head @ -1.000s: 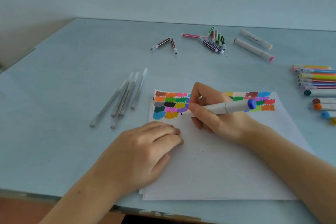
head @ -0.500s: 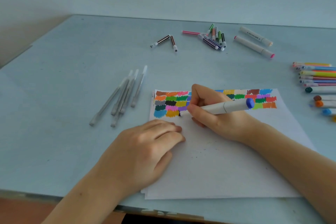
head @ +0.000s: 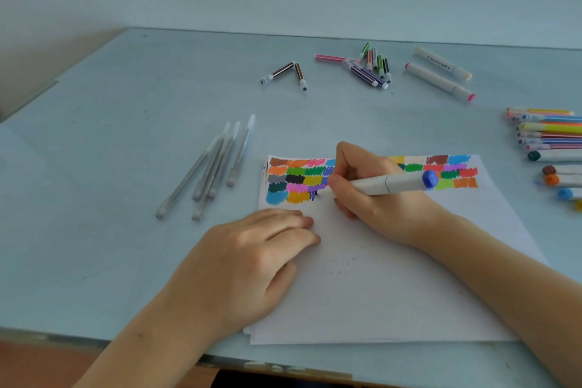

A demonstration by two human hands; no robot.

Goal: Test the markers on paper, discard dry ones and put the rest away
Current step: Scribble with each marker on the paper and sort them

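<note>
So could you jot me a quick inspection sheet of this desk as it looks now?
Surface: pale blue table, bare wall behind.
Job's things: paper with colour swatches; blue-capped marker marking blue.
Clutter: grey pens; small striped markers; two white markers; coloured pens at right edge.
Grips: right hand holds the marker; left hand rests on paper.
Cables: nothing seen.
Surroundings: nothing seen.

paper (head: 393, 277) lower centre on desk (head: 110, 135) | pens (head: 214, 167) left of paper | small markers (head: 368, 66) upper centre | 2 thick markers (head: 441, 77) upper right | marker row (head: 551, 148) right edge
</note>
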